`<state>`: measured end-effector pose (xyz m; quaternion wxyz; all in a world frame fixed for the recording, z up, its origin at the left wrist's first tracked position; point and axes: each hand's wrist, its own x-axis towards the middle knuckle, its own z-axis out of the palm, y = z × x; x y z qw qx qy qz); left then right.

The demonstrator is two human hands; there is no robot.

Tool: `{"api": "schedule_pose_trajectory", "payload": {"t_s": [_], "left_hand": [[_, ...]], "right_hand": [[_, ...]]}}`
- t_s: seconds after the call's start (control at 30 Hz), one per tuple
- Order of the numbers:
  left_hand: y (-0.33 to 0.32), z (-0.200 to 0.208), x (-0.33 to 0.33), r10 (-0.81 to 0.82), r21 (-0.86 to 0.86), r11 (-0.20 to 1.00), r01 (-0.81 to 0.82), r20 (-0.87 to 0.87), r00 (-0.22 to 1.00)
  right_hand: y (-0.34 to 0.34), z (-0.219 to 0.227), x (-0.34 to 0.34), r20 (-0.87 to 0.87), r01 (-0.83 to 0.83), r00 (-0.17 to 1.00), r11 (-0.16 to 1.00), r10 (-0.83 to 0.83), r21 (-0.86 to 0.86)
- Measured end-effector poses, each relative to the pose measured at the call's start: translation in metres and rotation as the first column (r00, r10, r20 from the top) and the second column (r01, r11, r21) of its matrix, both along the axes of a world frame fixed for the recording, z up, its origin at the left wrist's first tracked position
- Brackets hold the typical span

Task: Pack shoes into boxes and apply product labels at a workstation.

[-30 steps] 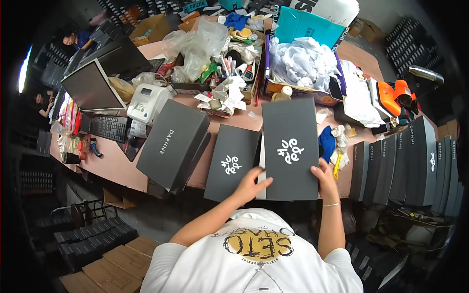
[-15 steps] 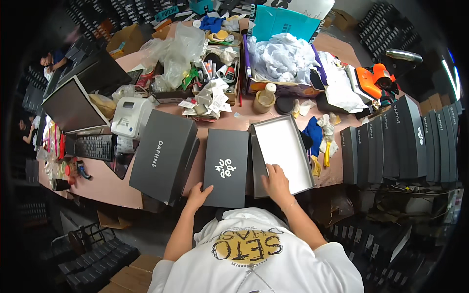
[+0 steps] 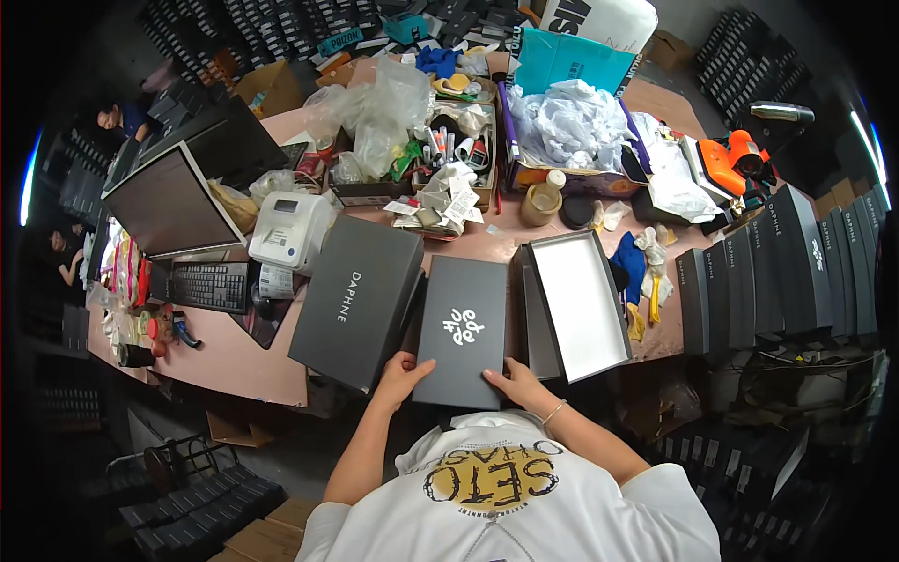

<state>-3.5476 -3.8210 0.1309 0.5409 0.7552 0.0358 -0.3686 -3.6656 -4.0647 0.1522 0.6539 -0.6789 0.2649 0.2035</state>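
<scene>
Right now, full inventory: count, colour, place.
closed box: 1, dark grey, front centre
opened box: 1, dark grey, right of it
big box: 1+, dark grey, left
standing boxes: several, dark grey, right
box piles: many, dark, background
monitor: 1+, dark, left
keyboard: 1, black, in front of monitor
printer: 1, white, beside keyboard
plastic bags: several, clear, back
carton: 1, purple, back, holding white paper
jar: 1, brownish, before carton
cloth: 1, blue, right
clutter: uncounted, mixed, tabletop
table: 1, pinkish, centre
co-workers: 2, far left
left hand: 1, closed box's left edge
right hand: 1, its right edge
</scene>
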Motion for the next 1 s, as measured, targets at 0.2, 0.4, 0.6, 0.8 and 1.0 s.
{"api": "schedule_pose_trajectory", "payload": {"t_s": [0.2, 0.4, 0.6, 0.8, 1.0], "left_hand": [[-0.003, 0.003, -0.013, 0.059, -0.062, 0.996, -0.069, -0.154, 0.986], [-0.022, 0.031, -0.012, 0.099, -0.269, 0.948, -0.172, -0.262, 0.96], [-0.035, 0.024, -0.008, 0.168, -0.306, 0.947, -0.092, 0.23, 0.959], [-0.065, 0.137, 0.029, 0.096, -0.758, 0.637, -0.141, -0.104, 0.99], [-0.045, 0.236, 0.002, -0.462, 0.209, 0.886, 0.414, 0.48, 0.746]], "right_hand": [[-0.008, -0.013, -0.002, -0.218, 0.214, 0.962, 0.951, -0.166, 0.224], [-0.02, 0.009, 0.009, -0.16, 0.332, 0.943, 0.818, -0.291, 0.469], [-0.021, 0.013, 0.025, 0.272, 0.44, 0.85, 0.892, -0.452, 0.105], [-0.046, 0.059, 0.044, 0.385, 0.296, 0.838, 0.915, -0.387, 0.274], [-0.083, 0.084, 0.066, 0.515, 0.358, 0.787, 0.931, -0.339, 0.067]]}}
